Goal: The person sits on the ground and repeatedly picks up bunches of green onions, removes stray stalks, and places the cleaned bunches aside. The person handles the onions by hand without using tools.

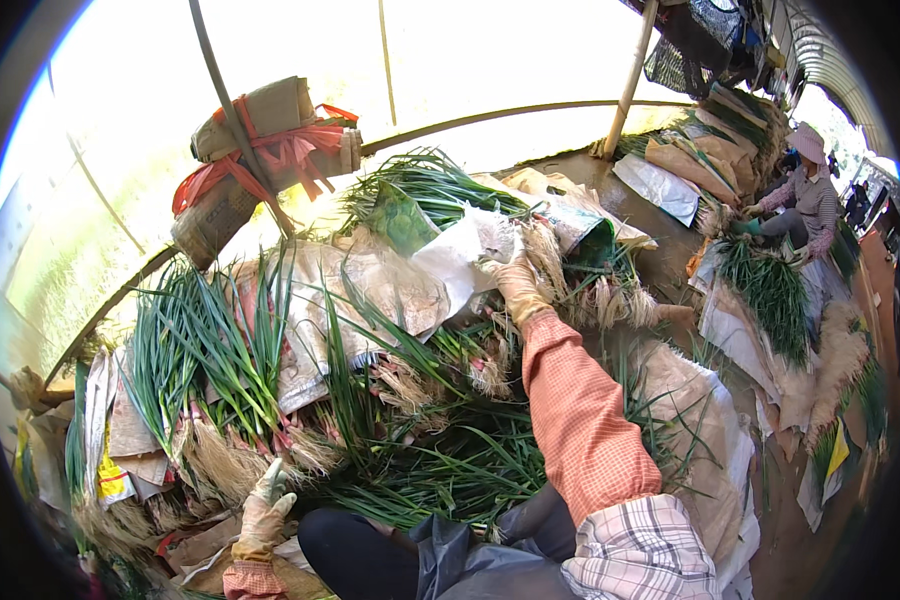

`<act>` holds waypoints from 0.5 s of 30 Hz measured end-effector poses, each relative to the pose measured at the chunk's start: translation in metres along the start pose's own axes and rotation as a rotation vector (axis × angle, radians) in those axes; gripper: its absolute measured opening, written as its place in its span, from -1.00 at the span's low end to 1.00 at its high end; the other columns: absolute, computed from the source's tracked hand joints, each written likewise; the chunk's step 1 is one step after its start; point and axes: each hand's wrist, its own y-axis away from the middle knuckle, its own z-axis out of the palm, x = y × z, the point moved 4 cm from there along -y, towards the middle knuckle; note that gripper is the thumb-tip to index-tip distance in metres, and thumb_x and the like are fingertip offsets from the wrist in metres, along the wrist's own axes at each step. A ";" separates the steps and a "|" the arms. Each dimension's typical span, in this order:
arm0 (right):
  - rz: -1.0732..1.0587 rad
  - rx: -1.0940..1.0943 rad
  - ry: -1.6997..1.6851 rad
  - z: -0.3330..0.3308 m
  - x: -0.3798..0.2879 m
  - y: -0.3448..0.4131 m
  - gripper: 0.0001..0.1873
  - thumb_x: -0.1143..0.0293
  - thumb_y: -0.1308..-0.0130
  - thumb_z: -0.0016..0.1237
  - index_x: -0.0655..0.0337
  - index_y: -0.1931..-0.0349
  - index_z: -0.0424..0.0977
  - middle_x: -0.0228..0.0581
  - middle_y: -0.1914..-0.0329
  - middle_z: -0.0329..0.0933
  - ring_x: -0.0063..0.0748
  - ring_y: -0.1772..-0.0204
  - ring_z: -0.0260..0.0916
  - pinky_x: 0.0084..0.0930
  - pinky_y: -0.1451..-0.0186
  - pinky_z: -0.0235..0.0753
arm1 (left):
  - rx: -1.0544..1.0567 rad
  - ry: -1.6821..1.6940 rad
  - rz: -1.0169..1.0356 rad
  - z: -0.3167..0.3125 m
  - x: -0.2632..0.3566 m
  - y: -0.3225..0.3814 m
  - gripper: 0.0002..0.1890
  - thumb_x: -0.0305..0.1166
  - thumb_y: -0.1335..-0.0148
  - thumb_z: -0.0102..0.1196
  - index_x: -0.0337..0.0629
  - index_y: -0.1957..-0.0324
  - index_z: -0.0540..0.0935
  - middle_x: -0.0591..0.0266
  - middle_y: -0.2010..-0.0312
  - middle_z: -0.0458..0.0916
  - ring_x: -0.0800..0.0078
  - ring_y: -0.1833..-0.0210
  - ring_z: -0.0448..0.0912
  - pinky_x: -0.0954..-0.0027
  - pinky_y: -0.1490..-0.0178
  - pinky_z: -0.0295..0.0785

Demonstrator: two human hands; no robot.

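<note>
My right hand (516,281), in a tan work glove below an orange checked sleeve, reaches out to the edge of a white woven sheet (469,244) beside pale roots; whether its fingers grip anything is unclear. Gloved too, my left hand (266,502) is at the lower left, fingers apart, just below the roots of a bunch of green onions (217,352) with reddish bases. More green onions (427,187) lie behind the white sheet. A beige woven sack (375,289) covers part of the row. Loose green leaves (450,465) are heaped before my knees.
Rolled sacks tied with red plastic strips (270,161) hang at a bent pole. On the right, a person in a hat (806,187) sits beside green onion bundles (772,300). A brown sheet (690,427) lies right of my arm. A slanting pole (630,82) stands behind.
</note>
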 end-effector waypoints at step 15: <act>0.521 -1.594 0.594 0.078 0.036 0.139 -0.59 0.20 -0.27 0.04 0.22 -0.05 0.45 -0.08 0.18 0.59 -0.32 0.37 0.60 -0.34 0.23 0.56 | -0.264 0.431 0.488 0.137 0.211 -0.167 -0.53 -0.61 -0.28 0.01 -0.29 -0.25 0.39 0.18 0.04 0.61 0.51 0.00 0.52 0.51 -0.10 0.39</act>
